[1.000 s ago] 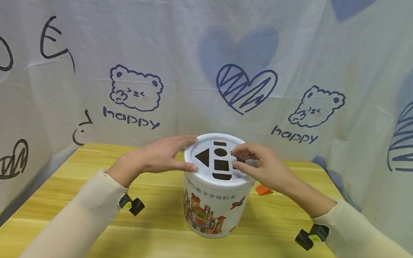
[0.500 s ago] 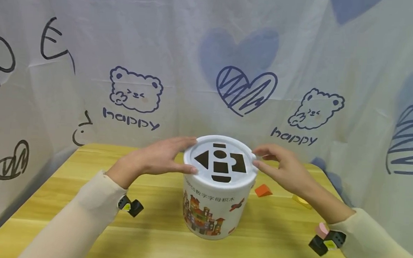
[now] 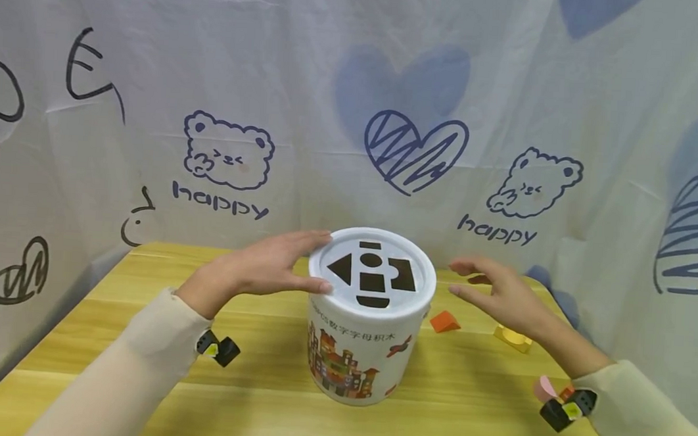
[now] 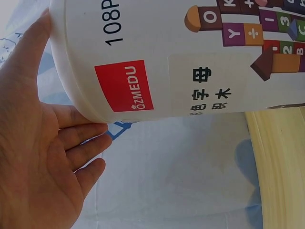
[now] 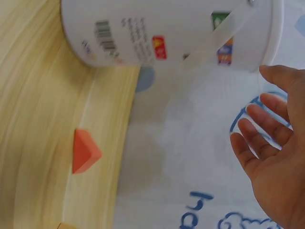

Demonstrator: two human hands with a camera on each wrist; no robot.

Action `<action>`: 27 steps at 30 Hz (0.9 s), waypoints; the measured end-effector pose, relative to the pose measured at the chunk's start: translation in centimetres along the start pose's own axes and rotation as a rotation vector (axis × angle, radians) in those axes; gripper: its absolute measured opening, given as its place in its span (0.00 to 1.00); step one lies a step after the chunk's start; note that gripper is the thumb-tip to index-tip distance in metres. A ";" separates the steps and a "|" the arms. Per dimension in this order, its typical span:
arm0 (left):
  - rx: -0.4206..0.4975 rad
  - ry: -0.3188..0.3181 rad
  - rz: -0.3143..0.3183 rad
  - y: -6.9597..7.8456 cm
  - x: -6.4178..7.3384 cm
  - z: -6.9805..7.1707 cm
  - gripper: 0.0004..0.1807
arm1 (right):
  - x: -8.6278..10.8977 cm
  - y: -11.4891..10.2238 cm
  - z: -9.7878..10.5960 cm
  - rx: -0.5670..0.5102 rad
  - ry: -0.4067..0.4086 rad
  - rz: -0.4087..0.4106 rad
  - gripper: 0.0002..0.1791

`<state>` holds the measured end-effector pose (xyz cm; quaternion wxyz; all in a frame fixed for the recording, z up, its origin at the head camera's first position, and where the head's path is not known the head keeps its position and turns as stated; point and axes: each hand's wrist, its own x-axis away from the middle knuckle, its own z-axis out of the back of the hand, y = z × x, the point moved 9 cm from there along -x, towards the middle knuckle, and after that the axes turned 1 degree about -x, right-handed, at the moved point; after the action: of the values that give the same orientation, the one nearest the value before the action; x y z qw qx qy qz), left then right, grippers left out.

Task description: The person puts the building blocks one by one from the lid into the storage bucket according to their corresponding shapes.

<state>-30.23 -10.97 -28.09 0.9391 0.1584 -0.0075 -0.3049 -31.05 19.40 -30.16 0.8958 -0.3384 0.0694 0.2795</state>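
Observation:
A white bucket (image 3: 353, 366) with printed block pictures stands upright on the table, its white lid (image 3: 406, 304) on top. Dark shaped holes pierce the lid, among them a triangle, a circle and a square. My left hand (image 3: 264, 263) rests at the left of the lid's rim, thumb in front and fingers spread behind; in the left wrist view its fingers are fairly straight. To the right of the bucket, my right hand (image 3: 507, 299) hovers apart from it with relaxed fingers and nothing in them. An orange triangular block (image 3: 445, 322) lies on the table below that hand.
Under my right forearm are a yellow block (image 3: 513, 338), a pink block (image 3: 544, 387) and a partly hidden red-orange block (image 3: 567, 392). The yellow wooden table (image 3: 245, 384) ends at a printed cloth (image 3: 329, 144) behind it.
My right hand has moved from above the lid's holes, past its rim, out to the right. More blocks under the right arm have come into view. The left hand stays put.

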 end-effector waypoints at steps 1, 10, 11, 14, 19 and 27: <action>0.000 0.000 -0.002 0.0 -0.1 0.0 0.57 | 0.1 0.4 0.0 0.003 -0.007 -0.001 0.25; 0.012 -0.003 -0.004 0.1 -0.4 -0.2 0.57 | 0.8 4.7 -1.2 0.030 -0.074 -0.026 0.34; 0.015 -0.004 -0.001 0.0 -0.4 -0.3 0.57 | 0.8 5.3 -1.4 0.031 -0.082 -0.033 0.35; 0.028 -0.001 0.003 0.0 -0.3 -0.3 0.57 | 0.8 7.0 -2.0 0.040 -0.094 -0.056 0.36; 0.046 0.004 0.002 -0.1 -0.2 -0.4 0.58 | 0.9 9.2 -3.0 0.049 -0.118 -0.088 0.37; 0.070 0.029 -0.012 0.0 -0.1 -0.2 0.56 | 0.9 11.3 -4.7 0.038 -0.160 -0.101 0.35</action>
<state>-30.30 -10.89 -28.31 0.9311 0.1955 -0.0037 -0.3078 -36.20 23.74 -40.39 0.9177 -0.3011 -0.0141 0.2588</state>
